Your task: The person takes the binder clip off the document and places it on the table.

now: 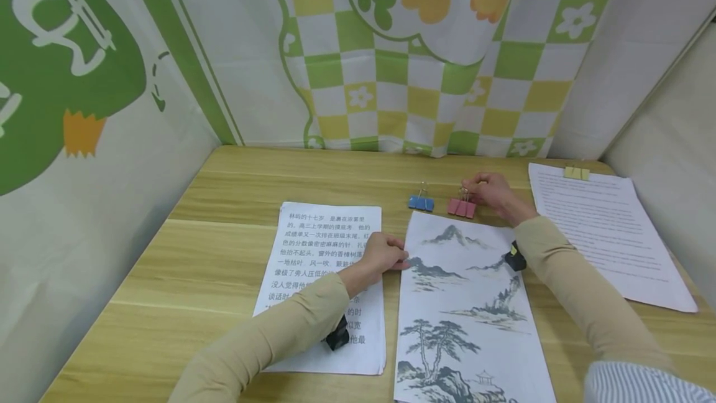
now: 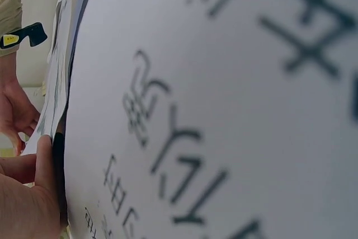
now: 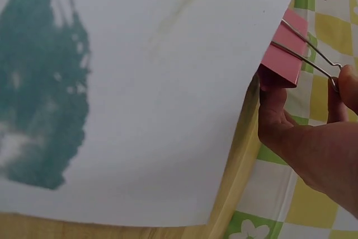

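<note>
Over the desk (image 1: 151, 278), the left hand (image 1: 379, 256) grips the landscape painting (image 1: 464, 294) at its left edge while the right hand (image 1: 495, 194) pinches the pink clip's (image 1: 461, 208) wire handles.

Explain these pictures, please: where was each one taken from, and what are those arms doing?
There's no robot here, only a person's bare left hand and right hand. The wide picture comes from a camera on the head; the close-ups come from one on each wrist. On the wooden table are large-print pages, a landscape drawing, a blue clip and, at the right, small-print pages with a yellow clip. The left hand touches the landscape drawing at its left edge; the right hand pinches a pink clip by its wire handles.
</note>
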A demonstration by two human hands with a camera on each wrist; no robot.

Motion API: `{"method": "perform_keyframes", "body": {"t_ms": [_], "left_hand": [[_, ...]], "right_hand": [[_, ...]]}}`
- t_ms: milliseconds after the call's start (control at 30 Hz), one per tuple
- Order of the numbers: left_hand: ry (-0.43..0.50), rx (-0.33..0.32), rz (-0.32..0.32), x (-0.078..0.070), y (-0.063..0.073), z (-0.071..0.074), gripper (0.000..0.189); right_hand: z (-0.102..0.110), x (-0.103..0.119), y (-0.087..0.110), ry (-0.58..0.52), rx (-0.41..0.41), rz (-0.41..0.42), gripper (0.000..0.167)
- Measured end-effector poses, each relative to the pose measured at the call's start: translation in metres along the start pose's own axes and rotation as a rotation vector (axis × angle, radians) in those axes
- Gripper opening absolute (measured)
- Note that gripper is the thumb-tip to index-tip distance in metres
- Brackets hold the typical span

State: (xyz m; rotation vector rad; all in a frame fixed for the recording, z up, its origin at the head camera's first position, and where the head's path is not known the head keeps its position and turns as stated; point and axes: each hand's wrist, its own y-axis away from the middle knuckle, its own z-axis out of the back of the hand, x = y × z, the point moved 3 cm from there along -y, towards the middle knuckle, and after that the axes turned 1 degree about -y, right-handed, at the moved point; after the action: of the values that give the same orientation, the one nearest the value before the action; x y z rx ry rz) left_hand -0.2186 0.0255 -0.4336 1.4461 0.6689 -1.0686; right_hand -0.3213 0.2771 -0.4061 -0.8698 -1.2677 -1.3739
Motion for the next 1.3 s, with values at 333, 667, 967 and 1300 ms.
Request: {"method": "perform_keyframes", "body": {"t_ms": [333, 667, 967, 1300], "left_hand": [[-0.018, -0.016, -0.031, -0.0021, -0.0006, -0.0016, 0.023], [-0.067, -0.047, -0.079, -0.0047, 0.0012, -0.0037, 0.022], [-0.109, -0.08, -0.104, -0.0054, 0.0007, -0.0041, 0.023], [-0.15, -0.11, -0.126, -0.0078, 0.0025, -0.0067, 0.038]], "right_hand": [[-0.0019, 0.0007, -0.0014, 0.078, -0.05, -0.02, 0.018], [-0.0045, 0.0012, -0.0007, 0.107, -0.07, -0.006, 0.016], [-0.0057, 0.0024, -0.0014, 0.162, -0.101, -0.03, 0.019], [-0.0076, 0.0016, -0.0018, 0.168, -0.11, -0.009, 0.019]]}}
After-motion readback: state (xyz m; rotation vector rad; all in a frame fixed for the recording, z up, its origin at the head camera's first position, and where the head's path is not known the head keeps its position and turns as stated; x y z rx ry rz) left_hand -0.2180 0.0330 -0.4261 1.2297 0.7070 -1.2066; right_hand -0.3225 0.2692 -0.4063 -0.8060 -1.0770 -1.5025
